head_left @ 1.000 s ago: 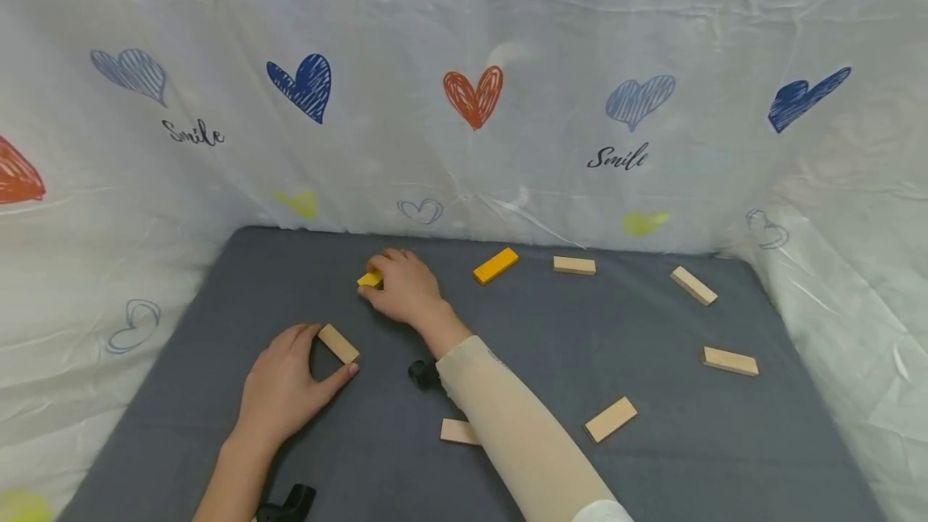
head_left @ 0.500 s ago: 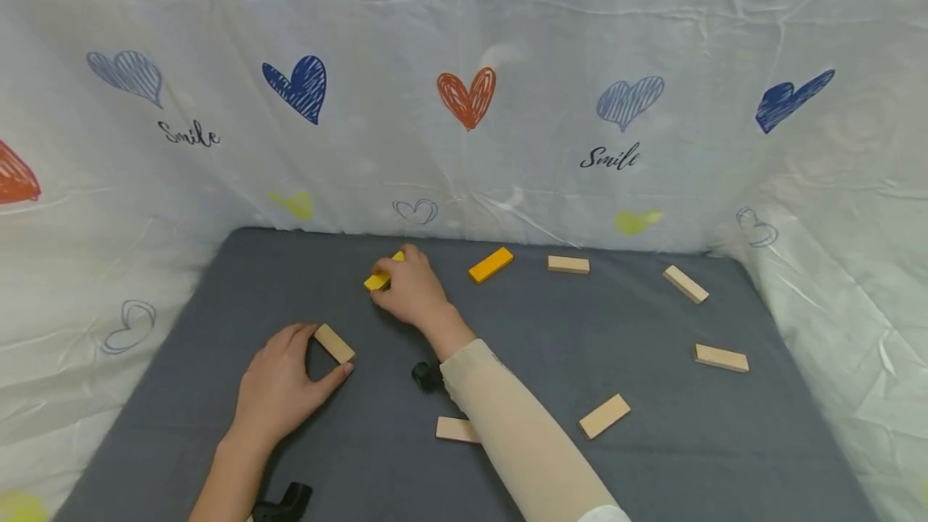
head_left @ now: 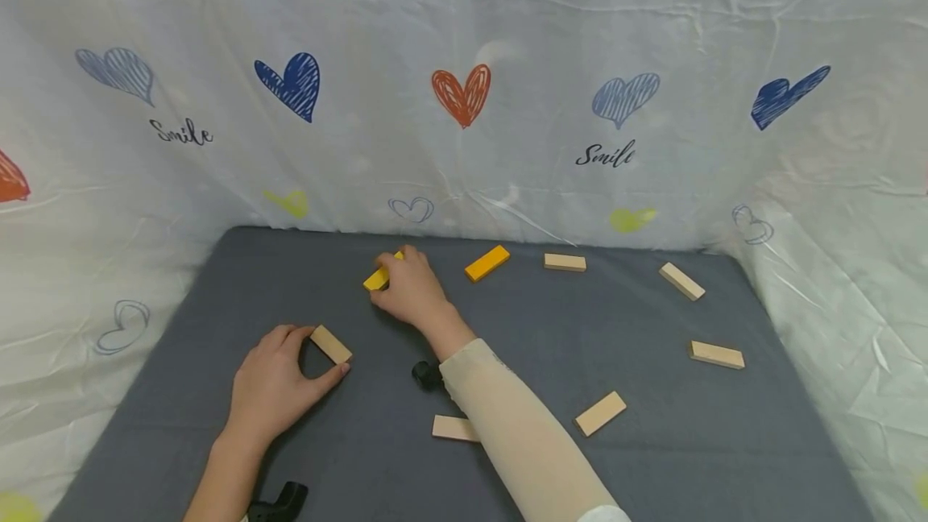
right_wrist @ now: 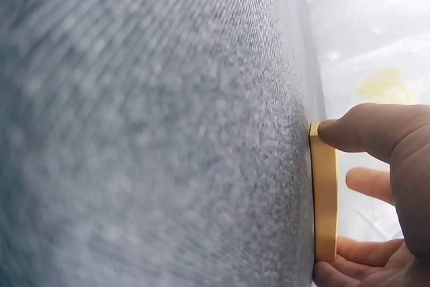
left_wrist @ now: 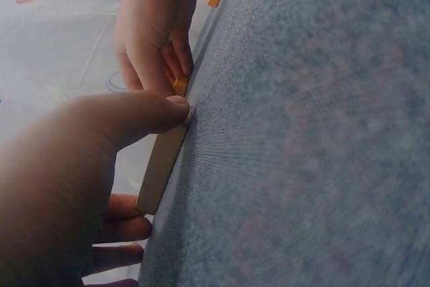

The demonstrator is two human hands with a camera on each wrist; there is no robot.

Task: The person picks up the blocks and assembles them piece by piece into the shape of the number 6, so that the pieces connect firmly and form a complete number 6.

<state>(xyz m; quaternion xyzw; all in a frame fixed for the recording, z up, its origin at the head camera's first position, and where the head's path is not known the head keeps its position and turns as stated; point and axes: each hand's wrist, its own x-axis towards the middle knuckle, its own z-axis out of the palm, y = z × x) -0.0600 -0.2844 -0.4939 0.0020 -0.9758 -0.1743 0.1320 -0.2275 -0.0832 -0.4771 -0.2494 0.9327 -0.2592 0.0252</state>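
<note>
My left hand [head_left: 270,387] holds a plain wooden block [head_left: 331,344] by its two ends, thumb at the near end and fingers at the far end. The left wrist view shows this block [left_wrist: 158,169] lying along the cloth, thumb tip on one end. Farther back, my right hand [head_left: 413,290] pinches a yellow block [head_left: 375,279] that lies at a slant and is partly covered by the fingers. In the right wrist view, thumb and fingertips touch opposite ends of the yellow block [right_wrist: 326,199], which rests on the cloth.
An orange-yellow block [head_left: 487,263] lies right of the right hand. Plain blocks curve around the right side: back [head_left: 565,263], far right [head_left: 681,281], right [head_left: 716,354] and front [head_left: 600,413]. Another block [head_left: 454,428] is partly under the right sleeve [head_left: 532,433]. A printed curtain [head_left: 377,159] hangs behind the table.
The right hand has shifted the yellow block slightly to the right, and more of it shows. The left hand keeps its hold on the wooden block. The head view has drifted a little.
</note>
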